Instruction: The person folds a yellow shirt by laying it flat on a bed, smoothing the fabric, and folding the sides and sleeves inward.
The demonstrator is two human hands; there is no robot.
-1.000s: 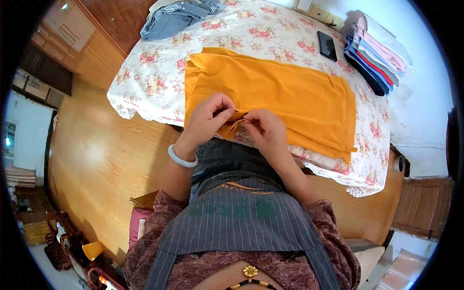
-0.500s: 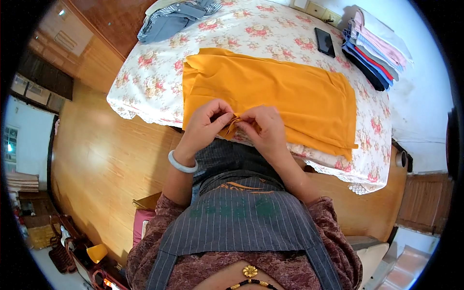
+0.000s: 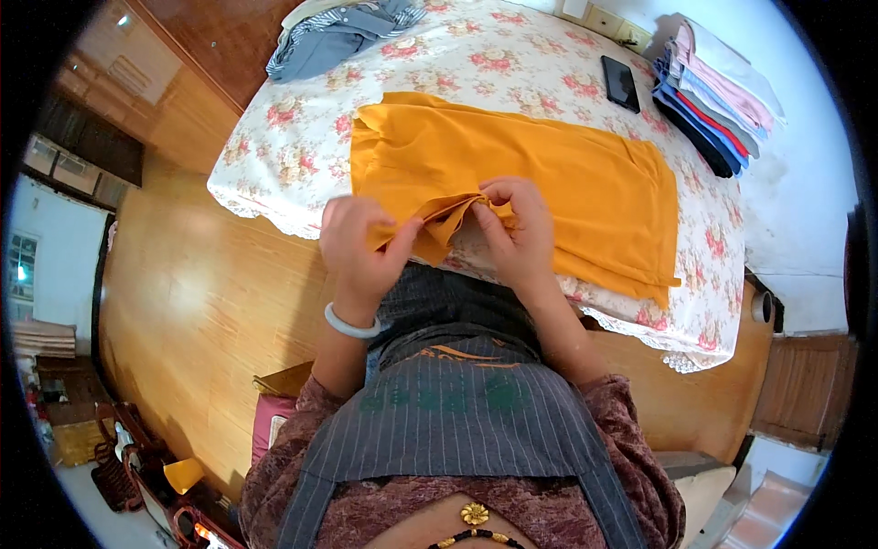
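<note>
A mustard-yellow cloth garment [image 3: 540, 178] lies folded lengthwise on the flowered bedspread; its exact kind is not clear. My left hand [image 3: 361, 247], with a pale bangle at the wrist, pinches its near edge at the left. Beside it, my right hand [image 3: 519, 229] holds the same edge between thumb and fingers. Between the two hands the cloth is lifted in gathered folds, with a layer hanging down. The far side of the garment rests flat on the bed.
The floral bedspread [image 3: 485, 59] has a lace-trimmed near edge. A black phone [image 3: 620, 84] lies at the far right, near a stack of folded clothes [image 3: 718, 96] by the wall. Grey clothing [image 3: 343, 41] sits at the far left. Wooden floor [image 3: 201, 302] extends left of the bed.
My hands have moved apart, the left one leftward and the right one slightly right and farther up. The garment's gathered edge is now spread wider between them.
</note>
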